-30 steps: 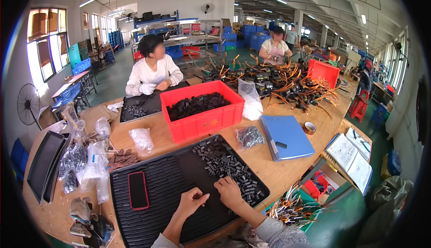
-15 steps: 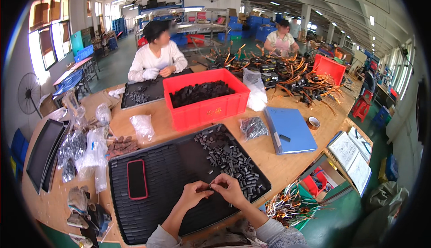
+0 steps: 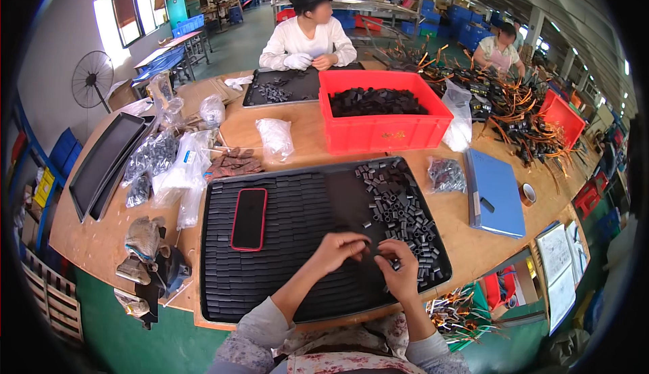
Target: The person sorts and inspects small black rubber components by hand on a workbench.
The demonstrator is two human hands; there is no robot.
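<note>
My left hand (image 3: 340, 252) is above the black tray (image 3: 345, 198), its fingers pinched together around something small and dark at the tips. Close by on its right, my right hand (image 3: 400, 268) has its thumb and fingers bent toward each other; what they hold, if anything, is too small to make out. Loose short black tubes (image 3: 404, 218) lie scattered on the tray's right side, beside my right hand. Flat black pieces (image 3: 223, 245) cover its left part in tight rows, with a red-edged phone (image 3: 249, 219) lying on top of them.
Beyond the tray stands a red bin (image 3: 389, 134) of black pieces. A blue folder (image 3: 495, 195) and a tape roll (image 3: 527, 193) lie to the right. Plastic bags (image 3: 182, 164) and empty black trays (image 3: 105, 164) are at left. Two co-workers sit across the table, near heaped wires (image 3: 534, 124).
My hands met at the fingertips before; now they are apart, with a small gap between them. The whole view has turned, so the table appears farther right.
</note>
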